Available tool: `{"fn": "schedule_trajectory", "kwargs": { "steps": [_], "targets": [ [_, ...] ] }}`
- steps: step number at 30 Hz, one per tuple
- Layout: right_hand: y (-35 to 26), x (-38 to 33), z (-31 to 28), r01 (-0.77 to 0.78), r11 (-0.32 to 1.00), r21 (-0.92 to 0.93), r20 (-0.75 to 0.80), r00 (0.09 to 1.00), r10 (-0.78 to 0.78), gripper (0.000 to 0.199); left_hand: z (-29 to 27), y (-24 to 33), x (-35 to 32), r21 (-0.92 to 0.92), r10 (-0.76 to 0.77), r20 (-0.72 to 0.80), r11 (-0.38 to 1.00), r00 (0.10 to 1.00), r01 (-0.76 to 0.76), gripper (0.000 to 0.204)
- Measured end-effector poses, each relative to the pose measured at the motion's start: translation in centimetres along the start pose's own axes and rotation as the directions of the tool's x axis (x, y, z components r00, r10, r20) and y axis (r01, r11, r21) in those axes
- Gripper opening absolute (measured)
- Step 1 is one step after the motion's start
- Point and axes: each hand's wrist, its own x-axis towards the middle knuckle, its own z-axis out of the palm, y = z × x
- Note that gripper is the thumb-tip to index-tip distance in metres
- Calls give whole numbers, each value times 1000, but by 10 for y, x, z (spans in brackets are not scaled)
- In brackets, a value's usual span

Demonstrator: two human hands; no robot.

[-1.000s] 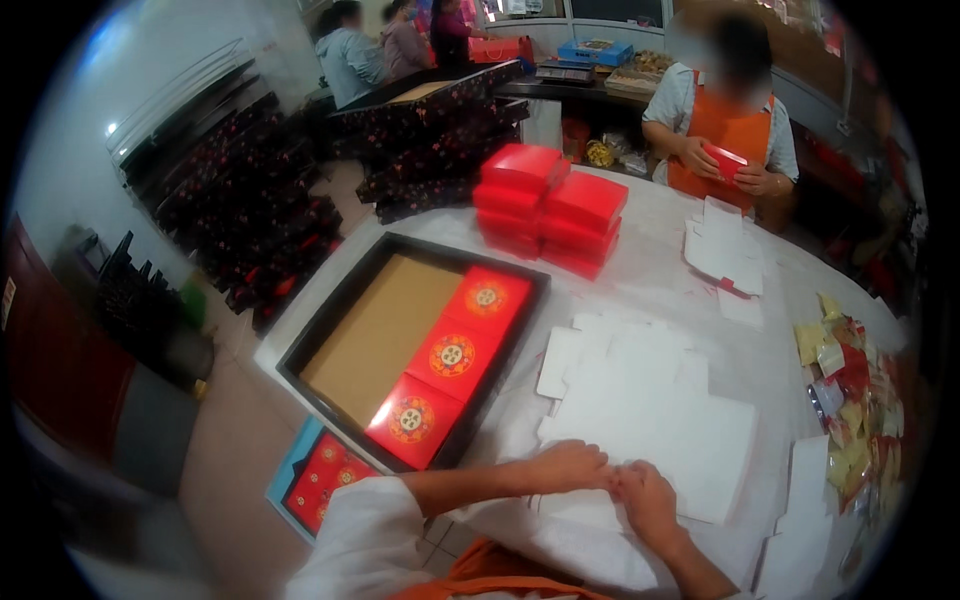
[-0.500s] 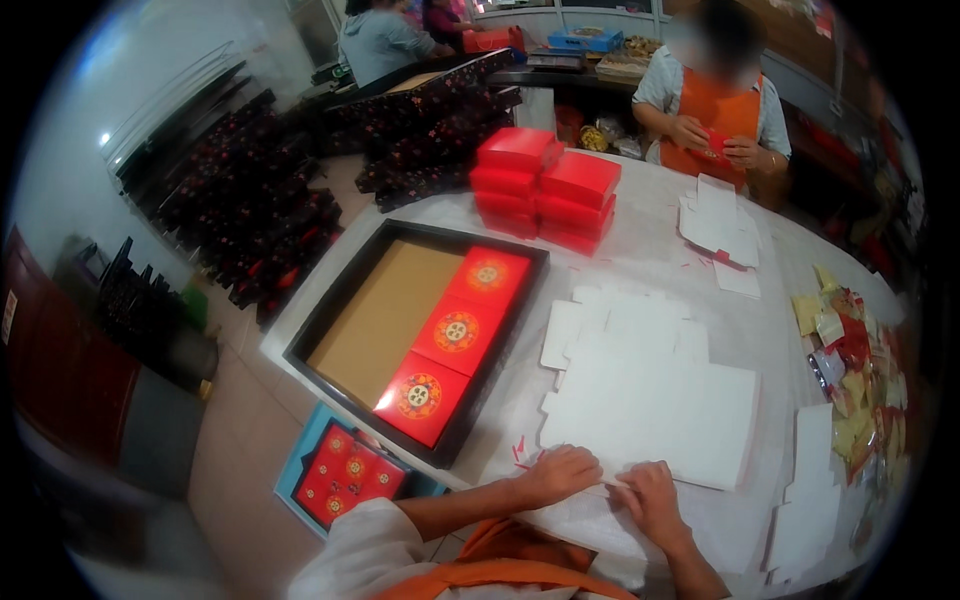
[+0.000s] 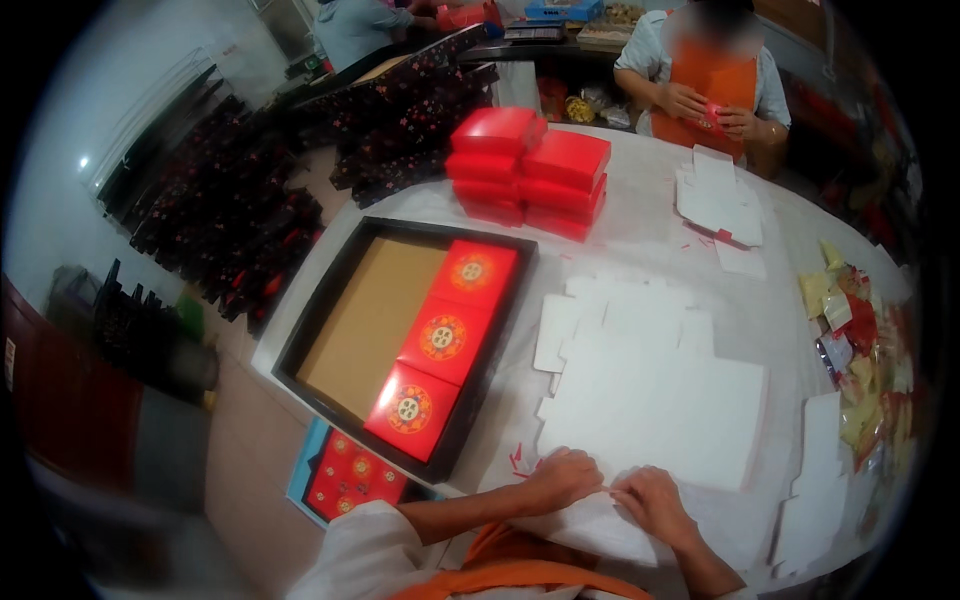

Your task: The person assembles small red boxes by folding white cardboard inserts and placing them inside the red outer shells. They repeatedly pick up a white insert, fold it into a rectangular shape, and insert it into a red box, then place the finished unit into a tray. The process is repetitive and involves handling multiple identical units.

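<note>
My left hand (image 3: 562, 480) and my right hand (image 3: 652, 500) are close together at the table's near edge, fingers of both pinched. Something thin and pale shows between the fingertips, too small to make out. Just beyond them lies a flat, die-cut white cardboard box blank (image 3: 650, 400), its outline stepped with tabs. Several small red strips (image 3: 520, 460) are scattered beside my left hand. Left of the blank rests a shallow black tray (image 3: 462, 420) with a brown bottom. Along its right side sit three red boxes (image 3: 443, 337) with round floral emblems.
Stacked red boxes (image 3: 565, 160) stand at the back of the table. More white blanks (image 3: 715, 200) lie far right and near right (image 3: 812, 490), beside a heap of small packets (image 3: 855, 340). A co-worker in an orange apron (image 3: 712, 85) holds something red. Dark patterned trays (image 3: 415, 125) are piled behind.
The whole view has shifted slightly, so the tray and stacked boxes appear further left and the background higher. My hands stay together in nearly the same pinched pose.
</note>
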Motion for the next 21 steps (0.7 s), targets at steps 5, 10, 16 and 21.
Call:
{"fn": "schedule_trajectory", "kwargs": {
  "steps": [5,10,16,21],
  "targets": [
    [-15,8,4,-49,995,-84,-20,999,48,17,-1,-2,1,-41,-89,78,995,993,93,11],
    [-24,37,42,-98,917,-386,-397,915,-69,54,-2,-5,2,-94,-87,87,991,992,95,10],
    [-27,48,41,-217,897,-385,-354,932,74,78,-13,-5,10,-61,-88,238,993,967,106,10],
    [-16,57,38,-239,891,-387,-307,944,120,68,-6,3,18,112,-280,47,955,959,273,20]
  ]
}}
